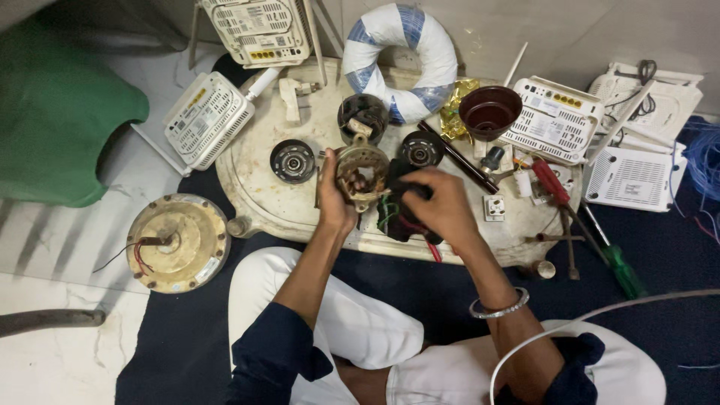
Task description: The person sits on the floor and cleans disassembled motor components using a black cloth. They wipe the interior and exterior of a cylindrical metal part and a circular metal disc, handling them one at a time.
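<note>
Plastic in dark green (pixel 60 112) fills the far left, and below it a round cream motor housing (pixel 178 241) with red and black leads lies on the floor beside our knee. Moving right, white router boxes (pixel 210 116) lean at the edge of the worn cream tray (pixel 255 187) we use as a bench, where a black bearing cap (pixel 292 160) sits just left of the work. Our left hand (pixel 334 201) is clamped around the small motor stator (pixel 361 172), held upright over the middle of the tray with its copper winding facing us. Just beside it, our right hand (pixel 442 206) is closed over a black part with red and green wires (pixel 397 217), fingers curled tight on it. We judge that we are mid-disassembly, working the wiring free of the stator; the next move seems to call for a steady left grip and a careful pull so no lead tears. Farther right lie a brown bowl (pixel 490 111), a red-handled screwdriver (pixel 551 182), a green-handled one (pixel 622 270), and more routers (pixel 634 176).
</note>
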